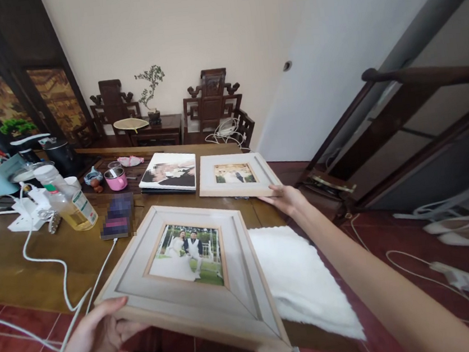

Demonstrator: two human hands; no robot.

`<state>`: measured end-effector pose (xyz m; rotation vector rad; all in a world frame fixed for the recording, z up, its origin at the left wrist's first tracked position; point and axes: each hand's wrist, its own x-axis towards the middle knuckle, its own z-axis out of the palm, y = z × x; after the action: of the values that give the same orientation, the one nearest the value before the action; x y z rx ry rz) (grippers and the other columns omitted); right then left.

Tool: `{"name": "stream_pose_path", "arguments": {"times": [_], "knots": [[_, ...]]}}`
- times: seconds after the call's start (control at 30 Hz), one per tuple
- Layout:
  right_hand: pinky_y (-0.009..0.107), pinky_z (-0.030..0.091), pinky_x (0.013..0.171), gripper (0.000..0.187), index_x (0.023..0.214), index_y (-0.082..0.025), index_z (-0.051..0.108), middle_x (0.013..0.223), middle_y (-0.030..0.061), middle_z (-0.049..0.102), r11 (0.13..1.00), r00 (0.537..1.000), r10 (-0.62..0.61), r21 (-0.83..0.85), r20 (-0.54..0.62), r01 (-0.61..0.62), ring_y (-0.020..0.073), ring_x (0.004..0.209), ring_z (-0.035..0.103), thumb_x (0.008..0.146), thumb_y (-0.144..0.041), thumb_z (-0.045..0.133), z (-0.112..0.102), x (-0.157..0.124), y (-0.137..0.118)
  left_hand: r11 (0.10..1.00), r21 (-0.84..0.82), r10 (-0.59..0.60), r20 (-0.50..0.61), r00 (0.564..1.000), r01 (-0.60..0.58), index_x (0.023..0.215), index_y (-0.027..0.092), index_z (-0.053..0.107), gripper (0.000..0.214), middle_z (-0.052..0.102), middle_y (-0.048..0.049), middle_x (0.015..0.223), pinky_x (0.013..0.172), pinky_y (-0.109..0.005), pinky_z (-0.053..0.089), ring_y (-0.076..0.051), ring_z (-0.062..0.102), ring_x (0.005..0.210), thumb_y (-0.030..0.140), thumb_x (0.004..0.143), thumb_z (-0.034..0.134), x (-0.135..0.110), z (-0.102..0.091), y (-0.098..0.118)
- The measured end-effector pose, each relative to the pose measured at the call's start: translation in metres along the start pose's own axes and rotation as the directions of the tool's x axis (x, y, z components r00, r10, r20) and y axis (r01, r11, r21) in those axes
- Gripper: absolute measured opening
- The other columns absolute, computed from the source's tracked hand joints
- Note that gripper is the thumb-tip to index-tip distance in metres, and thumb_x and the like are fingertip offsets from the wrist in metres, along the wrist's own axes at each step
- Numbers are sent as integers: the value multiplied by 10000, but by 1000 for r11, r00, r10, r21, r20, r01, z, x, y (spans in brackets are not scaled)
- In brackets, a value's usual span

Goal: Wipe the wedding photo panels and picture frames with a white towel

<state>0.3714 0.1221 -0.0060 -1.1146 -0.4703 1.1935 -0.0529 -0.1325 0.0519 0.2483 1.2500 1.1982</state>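
My left hand (pixel 95 333) grips the near left corner of a large pale wooden picture frame (pixel 234 289) holding a photo, tilted up over the table's front edge. My right hand (pixel 285 197) reaches far forward and holds the near right corner of a smaller pale picture frame (pixel 207 182) lying flat on the wooden table (pixel 24 262). A white fluffy cloth (pixel 300 276) lies on the table between the two frames, under my right forearm.
A photo album (pixel 170 172) lies left of the small frame. On the left of the table stand a pink cup (pixel 115 179), a bottle of yellow liquid (pixel 72 203), a white power strip (pixel 27 214) with cables and a kettle (pixel 60 153). Carved chairs (pixel 212 108) line the wall.
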Motion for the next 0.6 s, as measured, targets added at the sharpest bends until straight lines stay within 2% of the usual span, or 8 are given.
{"name": "stream_pose_path", "arguments": {"times": [0.13,0.3,0.4,0.47,0.5,0.57,0.6], "knots": [[453,614,696,207,800,-138,509,867,71,617,996,998,20,-91,-57,-25,196,827,639,710,40,565,7,9,5,1000,19,23,-8,1000,-23,799,116,649,180,726,-73,736,586,-385,629,-275,725,669,2,659,657,1,3,0],[438,611,715,209,747,-156,495,788,29,599,970,996,-36,-242,-80,16,178,792,633,707,18,603,17,12,1,1000,20,24,-15,1000,-24,719,122,613,134,715,-63,699,595,-387,630,-248,718,615,-7,681,621,4,10,0],[449,578,805,162,794,-157,546,835,47,625,930,992,-109,-359,-60,80,207,888,632,716,-38,622,23,8,-2,1000,6,26,-16,1000,-26,674,123,589,148,707,-57,670,559,-367,625,-230,701,550,-25,681,601,7,13,0],[473,513,914,236,899,-156,586,995,85,637,895,982,-180,-424,-58,139,250,1041,590,689,-88,671,26,-4,-6,999,1,34,-14,999,-34,669,124,581,155,706,-55,670,547,-356,623,-226,698,538,-30,679,592,9,14,0],[478,466,971,317,963,-159,596,1100,102,620,867,971,-233,-463,-51,184,270,1119,551,667,-113,701,26,-15,-8,999,0,36,-13,999,-36,676,125,581,155,706,-55,673,543,-350,623,-225,699,541,-29,679,589,9,15,1],[464,378,1053,454,1068,-180,596,1264,107,555,767,928,-370,-553,33,326,287,1217,480,638,-169,741,24,-50,-12,999,-8,36,-14,999,-36,701,127,587,156,704,-51,670,535,-342,622,-226,703,553,-27,676,587,10,15,2],[475,381,1044,431,1093,-182,596,1278,115,551,601,861,-468,-641,201,477,295,1191,506,683,-236,718,21,-75,-15,999,-14,37,-18,999,-37,722,128,592,163,705,-48,673,532,-341,622,-227,705,560,-27,674,584,10,14,2]]}}
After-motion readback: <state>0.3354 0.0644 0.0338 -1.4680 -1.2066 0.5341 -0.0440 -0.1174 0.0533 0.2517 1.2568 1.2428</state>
